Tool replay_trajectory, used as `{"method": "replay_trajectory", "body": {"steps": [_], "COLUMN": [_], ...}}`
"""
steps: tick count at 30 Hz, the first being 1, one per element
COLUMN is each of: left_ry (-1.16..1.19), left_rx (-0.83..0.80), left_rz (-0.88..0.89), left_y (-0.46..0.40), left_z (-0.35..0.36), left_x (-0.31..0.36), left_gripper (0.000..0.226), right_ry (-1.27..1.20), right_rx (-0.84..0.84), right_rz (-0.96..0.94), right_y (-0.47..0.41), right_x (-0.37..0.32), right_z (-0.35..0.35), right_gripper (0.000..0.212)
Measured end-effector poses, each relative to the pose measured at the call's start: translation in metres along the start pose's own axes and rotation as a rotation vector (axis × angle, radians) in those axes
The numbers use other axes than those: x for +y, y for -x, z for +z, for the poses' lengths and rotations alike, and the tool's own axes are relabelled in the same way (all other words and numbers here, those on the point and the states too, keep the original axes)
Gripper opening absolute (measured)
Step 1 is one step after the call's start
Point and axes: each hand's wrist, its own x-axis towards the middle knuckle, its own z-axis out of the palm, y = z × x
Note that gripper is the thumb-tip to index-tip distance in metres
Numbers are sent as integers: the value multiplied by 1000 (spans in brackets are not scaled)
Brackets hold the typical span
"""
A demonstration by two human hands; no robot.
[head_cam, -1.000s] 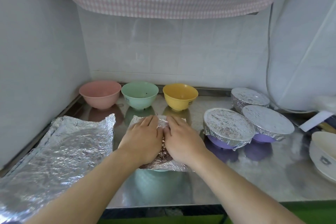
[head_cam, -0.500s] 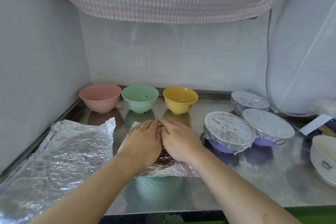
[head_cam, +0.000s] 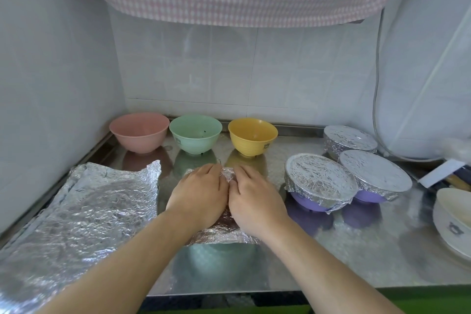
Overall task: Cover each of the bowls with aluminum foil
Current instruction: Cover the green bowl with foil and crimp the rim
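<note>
Foil sheet is draped over a pale green bowl near the counter's front edge, centre. Left hand and right hand are laid side by side on top, palms down, fingers fairly straight and pressing; nothing is gripped. A crumpled foil peak is seen between the fingertips at the far rim. Judged step: foil is being flattened onto the mouth before the edges are folded down. The near foil edge hangs loose over the bowl's wall, not yet tucked.

Along the back edge, a pink bowl, a green bowl and a yellow bowl are lined up uncovered, presumably queued. Toward the right, three covered bowls are grouped close, finished ones parked clear of the work spot. A spare foil stack is kept at the left edge, near the left hand.

Room: bare steel is left on both sides of the bowl, narrower toward the covered group. Space behind is limited by the uncovered row. A white bowl is cut off at the right edge. Risk judged: thin foil may tear if pulled hard over the rim.
</note>
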Motion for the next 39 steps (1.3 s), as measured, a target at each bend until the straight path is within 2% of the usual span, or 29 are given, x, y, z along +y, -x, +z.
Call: {"method": "replay_trajectory", "body": {"steps": [2, 4, 6, 8, 10, 12, 16, 18, 20, 22, 24, 26, 27, 31, 35, 37, 39], "left_ry": [71, -20, -134, -202, -240, -268, -275, -278, -302, -311, -265, -140, -127, -230, -86, -94, -81], "left_rx": [-17, 79, 136, 99, 84, 85, 141, 135, 101, 66, 87, 148, 147, 106, 160, 179, 116], "left_rz": [-37, 1, 36, 9, -11, 20, 78, 63, 53, 14, -40, -97, -103, -74, -133, -115, -85], "left_y": [6, 15, 22, 26, 26, 26, 29, 35, 44, 53, 54, 55, 55, 56, 59, 61, 62], "left_z": [-2, -2, 2, 6, 8, 12, 9, 7, 10, 13, 16, 15, 14, 16, 9, 10, 4], "left_x": [3, 9, 13, 12, 11, 9, 11, 14, 16, 17, 19, 23, 25, 22, 30, 29, 27], "left_gripper": [33, 35, 55, 74, 80, 76, 54, 70, 97, 111, 107, 90, 88, 114, 91, 92, 95], "right_ry": [15, 36, 40, -17, -124, -126, -94, -99, -102, -147, -192, -171, -171, -168, -95, -104, -95], "right_rx": [-7, -34, -61, -75, 7, 72, 37, 26, 11, -14, -15, -4, -17, -70, -72, -151, -239], "right_rz": [50, 43, 41, 43, 60, 30, 63, 72, 72, 79, 93, 97, 104, 127, 34, -3, -3], "right_y": [1, -2, -4, -2, 8, 23, 42, 42, 40, 40, 43, 51, 54, 53, 23, 5, -5], "right_x": [0, 2, 6, 3, -1, -2, -2, -2, -2, -2, -2, -3, -4, -3, 2, 3, 3], "right_z": [4, 6, 9, 3, -5, -8, -2, 0, -3, -6, -7, -8, -9, -14, -28, -30, -26], "right_gripper": [39, 46, 54, 59, 62, 62, 76, 82, 85, 76, 70, 75, 75, 70, 64, 59, 60]}}
